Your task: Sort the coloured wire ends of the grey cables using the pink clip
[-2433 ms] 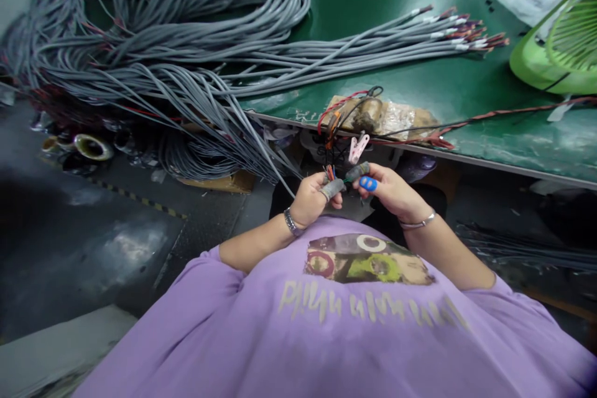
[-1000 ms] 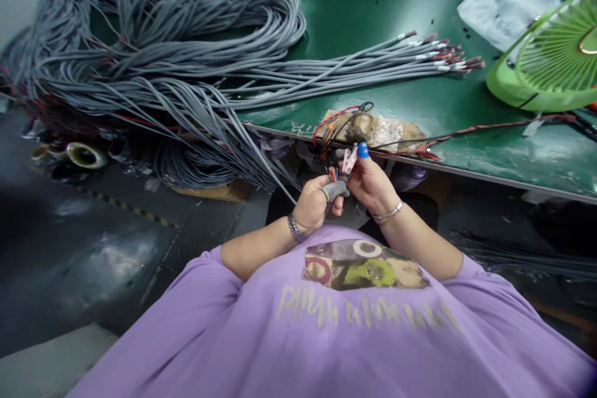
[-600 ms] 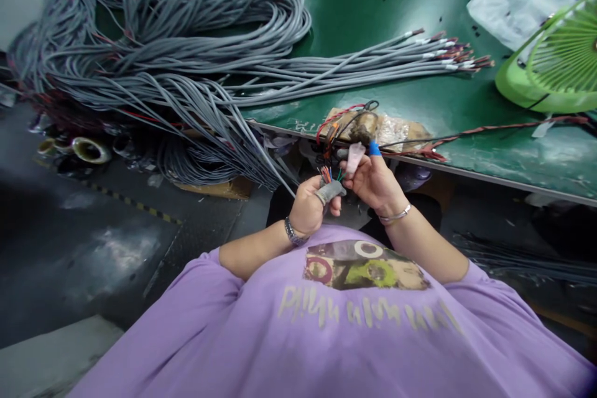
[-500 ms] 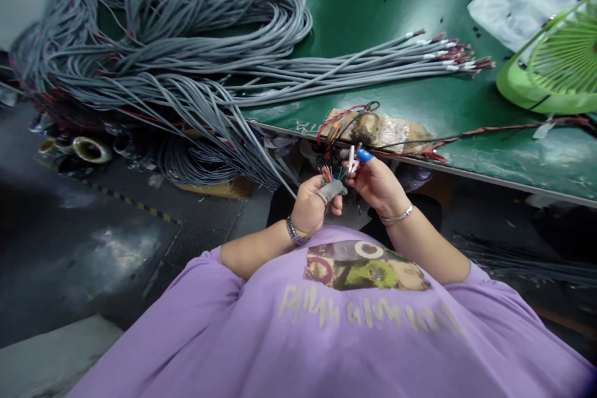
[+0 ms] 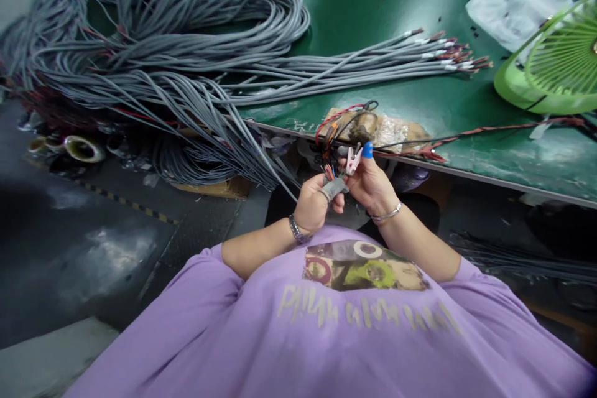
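My left hand (image 5: 311, 206) is closed around the end of a grey cable, whose thin coloured wires (image 5: 329, 171) fan out above the fist. A grey sleeve-like piece (image 5: 334, 188) lies across the thumb side; whether it is a thumb cover or part of the cable I cannot tell. Close on its right, my right hand (image 5: 374, 189) pinches a pale pink clothespin-like clip (image 5: 354, 160) near the wire tips. One raised digit of that hand wears a blue finger cover (image 5: 367, 150). The fingertips below the clip are partly hidden.
Long bundles of grey cable (image 5: 186, 53) cover the left of the green table (image 5: 373, 0), their stripped ends pointing right. Along its front edge sits a taped block (image 5: 396, 131) with red and black wires. A green fan (image 5: 555, 68) and a plastic bag (image 5: 520, 6) stand right.
My right hand has drawn slightly left, closer to my left hand. Its blue-covered digit now points more upright, and the pink clip has tilted. My left hand still grips the cable.
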Available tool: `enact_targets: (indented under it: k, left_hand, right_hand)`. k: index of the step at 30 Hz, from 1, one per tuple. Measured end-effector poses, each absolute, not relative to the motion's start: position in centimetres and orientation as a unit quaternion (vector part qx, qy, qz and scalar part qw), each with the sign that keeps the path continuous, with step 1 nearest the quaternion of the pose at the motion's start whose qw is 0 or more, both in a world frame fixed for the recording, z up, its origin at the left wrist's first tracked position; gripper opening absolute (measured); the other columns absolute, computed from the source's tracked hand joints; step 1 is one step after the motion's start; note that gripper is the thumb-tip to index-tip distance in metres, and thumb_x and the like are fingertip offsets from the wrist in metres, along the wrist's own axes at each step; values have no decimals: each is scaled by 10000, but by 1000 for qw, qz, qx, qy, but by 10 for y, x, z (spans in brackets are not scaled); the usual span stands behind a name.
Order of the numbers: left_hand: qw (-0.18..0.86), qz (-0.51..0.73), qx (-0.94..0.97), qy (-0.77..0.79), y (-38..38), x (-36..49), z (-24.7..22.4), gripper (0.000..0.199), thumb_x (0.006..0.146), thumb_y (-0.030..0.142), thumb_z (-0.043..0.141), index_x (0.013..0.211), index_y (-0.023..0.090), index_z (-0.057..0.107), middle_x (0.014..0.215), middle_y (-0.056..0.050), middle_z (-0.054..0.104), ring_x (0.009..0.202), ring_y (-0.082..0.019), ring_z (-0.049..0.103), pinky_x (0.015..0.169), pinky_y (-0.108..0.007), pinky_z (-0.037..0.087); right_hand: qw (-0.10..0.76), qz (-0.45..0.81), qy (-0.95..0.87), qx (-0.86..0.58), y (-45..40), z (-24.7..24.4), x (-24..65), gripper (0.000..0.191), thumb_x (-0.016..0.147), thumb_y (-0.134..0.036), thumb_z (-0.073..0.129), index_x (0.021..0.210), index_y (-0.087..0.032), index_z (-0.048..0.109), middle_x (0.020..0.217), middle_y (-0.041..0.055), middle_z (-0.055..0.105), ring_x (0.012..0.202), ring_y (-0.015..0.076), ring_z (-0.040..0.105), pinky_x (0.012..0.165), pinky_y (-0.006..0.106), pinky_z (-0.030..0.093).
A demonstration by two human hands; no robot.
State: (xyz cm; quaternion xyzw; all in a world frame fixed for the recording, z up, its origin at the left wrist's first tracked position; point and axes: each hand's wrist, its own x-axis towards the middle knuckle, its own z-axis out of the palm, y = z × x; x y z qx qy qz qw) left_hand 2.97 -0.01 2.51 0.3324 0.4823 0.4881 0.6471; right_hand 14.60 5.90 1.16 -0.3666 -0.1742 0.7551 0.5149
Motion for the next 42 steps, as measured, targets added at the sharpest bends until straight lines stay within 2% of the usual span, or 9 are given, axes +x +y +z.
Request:
enact_targets:
  k: [4,10,15,18,22,28,36,42]
  left_hand:
    - [643,488,336,485,0,30,22,382,686,487,766,708,155,578,504,28,583,378,-78,488,391,-209,395]
    - [639,488,341,487,-1,31,23,350,706,459,750,688,159,572,498,28,582,377,-77,492,387,-204,393]
    - [648,474,342,489,-7,27,25,370,680,482,759,700,158,583,495,30,577,377,-79,489,393,-210,411]
    - [644,480,337,491,-11,23,26,375,665,483,762,704,155,586,489,30,573,375,-79,484,390,-212,411]
    - [642,491,332,487,-12,21,28,367,663,474,761,708,154,587,488,29,574,372,-81,484,383,-212,398]
    - [645,488,332,485,-9,25,31,369,668,482,762,728,158,596,488,37,566,375,-79,480,389,-211,400]
    - [650,493,333,473,-2,29,31,345,680,466,746,737,162,593,496,35,567,381,-75,479,395,-208,394]
    - [653,494,334,467,0,31,29,370,677,481,763,727,164,580,497,36,569,382,-76,481,393,-209,397]
  right_hand:
    - [533,740,-159,-378,60,12,144,477,691,-650,789,755,-211,615,656,-19,670,587,118,600,527,247,467]
    - [521,756,-179,-353,57,11,144,525,703,-731,720,771,-224,602,671,-27,661,585,108,582,559,245,488]
    - [505,769,-185,-346,55,6,148,589,750,-821,574,777,-235,629,677,-22,659,562,104,554,524,232,445]
    - [495,777,-188,-339,53,3,152,600,780,-821,531,795,-234,653,693,-10,665,568,108,547,510,228,421]
    - [481,789,-194,-330,51,5,154,562,785,-775,579,777,-218,649,707,0,672,555,103,526,506,229,408]
    - [499,757,-234,-351,49,12,154,373,747,-557,770,781,-210,637,706,-17,669,553,91,508,499,222,387]
    - [493,758,-230,-360,51,16,152,430,783,-618,717,794,-193,650,726,0,683,537,90,510,499,233,408]
    - [492,773,-179,-358,58,18,148,496,747,-700,707,777,-212,622,718,-7,693,577,115,585,522,249,473]
